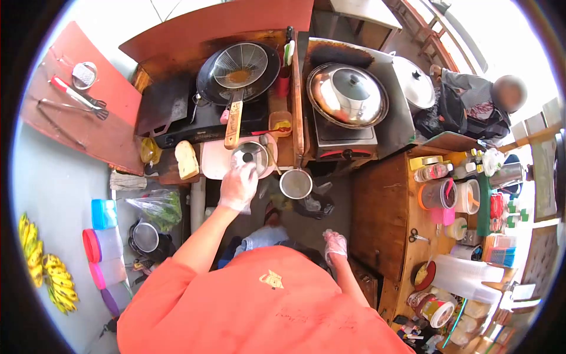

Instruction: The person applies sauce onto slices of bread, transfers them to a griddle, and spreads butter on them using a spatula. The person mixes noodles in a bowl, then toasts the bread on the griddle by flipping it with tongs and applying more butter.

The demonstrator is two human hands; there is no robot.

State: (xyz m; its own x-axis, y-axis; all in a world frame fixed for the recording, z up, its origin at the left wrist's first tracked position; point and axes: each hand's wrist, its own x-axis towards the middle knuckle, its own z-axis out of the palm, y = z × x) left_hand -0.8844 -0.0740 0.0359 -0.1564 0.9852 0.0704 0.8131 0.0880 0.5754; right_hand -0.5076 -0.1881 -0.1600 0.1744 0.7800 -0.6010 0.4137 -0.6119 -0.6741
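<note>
My left hand (239, 186), in a clear plastic glove, reaches to a small round metal dish (258, 154) with a dark spot in its middle. Its fingers are bunched at the dish's near edge, and what they pinch is hidden. Under the dish lies a pink board (215, 159), with a slice of bread (187, 160) just left of it. A wire strainer (240, 65) with a wooden handle rests across a black wok (206, 79) beyond. My right hand (335, 245), also gloved, hangs beside my body, holding nothing, its fingers loosely apart.
A large lidded pan (348, 97) stands on a second stove. A small sieve (296, 184) hangs off the counter edge. The wooden cabinet at right carries tubs, bottles and scissors (418, 235). Bananas (59, 280) are at far left. Another person (471, 97) sits at upper right.
</note>
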